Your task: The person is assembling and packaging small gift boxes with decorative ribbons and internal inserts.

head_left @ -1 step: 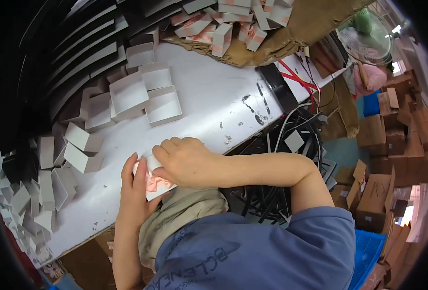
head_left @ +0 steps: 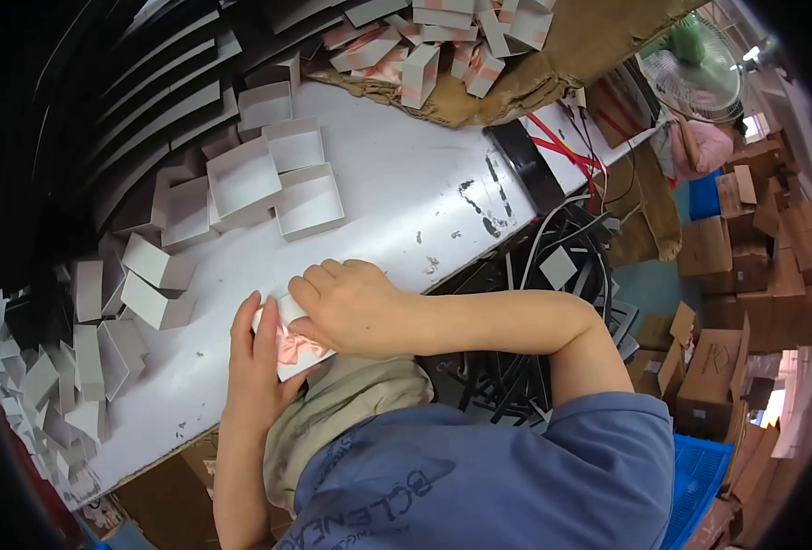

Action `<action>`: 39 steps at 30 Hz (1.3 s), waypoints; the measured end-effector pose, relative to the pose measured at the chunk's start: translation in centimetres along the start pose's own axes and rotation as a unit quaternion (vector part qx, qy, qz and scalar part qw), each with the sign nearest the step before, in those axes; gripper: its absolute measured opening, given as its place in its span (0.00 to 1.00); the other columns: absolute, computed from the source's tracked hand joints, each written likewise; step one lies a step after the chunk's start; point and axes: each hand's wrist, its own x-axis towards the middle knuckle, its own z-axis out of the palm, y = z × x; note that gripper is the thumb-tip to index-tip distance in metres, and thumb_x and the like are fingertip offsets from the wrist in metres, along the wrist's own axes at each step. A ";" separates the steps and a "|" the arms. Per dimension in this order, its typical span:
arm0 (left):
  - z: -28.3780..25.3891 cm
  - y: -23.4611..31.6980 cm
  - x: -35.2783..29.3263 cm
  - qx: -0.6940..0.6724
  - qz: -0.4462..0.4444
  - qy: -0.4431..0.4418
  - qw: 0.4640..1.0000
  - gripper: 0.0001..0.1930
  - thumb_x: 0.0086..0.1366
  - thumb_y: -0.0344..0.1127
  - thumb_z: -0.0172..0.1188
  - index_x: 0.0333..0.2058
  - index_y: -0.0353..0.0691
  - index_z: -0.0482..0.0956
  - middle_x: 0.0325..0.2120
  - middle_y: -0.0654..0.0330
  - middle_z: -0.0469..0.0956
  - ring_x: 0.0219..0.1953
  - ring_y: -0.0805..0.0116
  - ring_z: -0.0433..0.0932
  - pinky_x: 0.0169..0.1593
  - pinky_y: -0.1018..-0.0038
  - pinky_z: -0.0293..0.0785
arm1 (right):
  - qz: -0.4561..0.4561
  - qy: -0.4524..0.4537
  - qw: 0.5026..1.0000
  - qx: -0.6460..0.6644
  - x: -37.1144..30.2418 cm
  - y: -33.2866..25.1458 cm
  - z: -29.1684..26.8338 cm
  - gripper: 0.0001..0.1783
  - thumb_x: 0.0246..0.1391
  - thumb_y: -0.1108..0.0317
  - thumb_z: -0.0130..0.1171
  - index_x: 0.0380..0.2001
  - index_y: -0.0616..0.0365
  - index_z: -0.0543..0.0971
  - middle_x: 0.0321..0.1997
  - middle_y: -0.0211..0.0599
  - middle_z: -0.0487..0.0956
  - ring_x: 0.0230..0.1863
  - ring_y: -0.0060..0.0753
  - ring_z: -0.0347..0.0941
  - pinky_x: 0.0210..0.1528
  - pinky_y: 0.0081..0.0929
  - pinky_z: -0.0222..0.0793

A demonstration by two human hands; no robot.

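A small white box (head_left: 287,308) with a pink ribbon bow (head_left: 298,346) is held between my two hands, just over the table's near edge. My left hand (head_left: 257,359) wraps its near left side, fingers along one face and thumb at the lower edge. Across the box's far right part lies my right hand (head_left: 356,307), fingers curled and the thumb pressed beside the bow. Its palm side is hidden, so what its fingertips touch cannot be seen.
Open white box halves (head_left: 246,179) stand beyond my hands; several more white pieces (head_left: 154,284) lie leftward. Finished-looking boxes with pink ribbon (head_left: 420,73) sit on brown cardboard (head_left: 516,87) at the back. A black bar-shaped object (head_left: 525,170), cables, cartons (head_left: 708,367) and a fan (head_left: 695,69) are rightward.
My hands and the box look the same. At the far right, a person in pink has shifted slightly.
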 end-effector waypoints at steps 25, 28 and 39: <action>-10.8 1.3 -10.2 0.181 -0.216 0.189 0.941 0.31 0.47 0.29 0.65 0.52 0.36 0.66 0.55 0.48 0.62 0.59 0.47 0.59 0.59 0.60 0.57 | -0.227 0.242 0.879 -0.343 17.3 5.9 -7.7 0.24 0.25 0.71 0.65 0.35 0.52 0.74 0.52 0.36 0.69 0.54 0.38 0.62 0.53 0.37 0.56; -12.1 0.2 -1.2 0.351 0.006 0.232 0.907 0.32 0.45 0.40 0.67 0.52 0.44 0.70 0.59 0.45 0.55 0.61 0.37 0.49 0.58 0.46 0.47 | -0.192 0.224 0.908 -0.298 18.5 6.8 -6.7 0.22 0.26 0.73 0.64 0.33 0.54 0.75 0.51 0.37 0.69 0.53 0.40 0.63 0.52 0.38 0.59; -13.4 -6.7 12.6 0.543 0.085 0.167 0.819 0.23 0.43 0.50 0.65 0.41 0.56 0.77 0.64 0.68 0.45 0.64 0.41 0.33 0.60 0.42 0.28 | -0.102 0.078 0.982 0.141 15.2 6.9 -8.2 0.07 0.39 0.80 0.52 0.24 0.63 0.67 0.59 0.44 0.66 0.57 0.42 0.65 0.53 0.24 0.60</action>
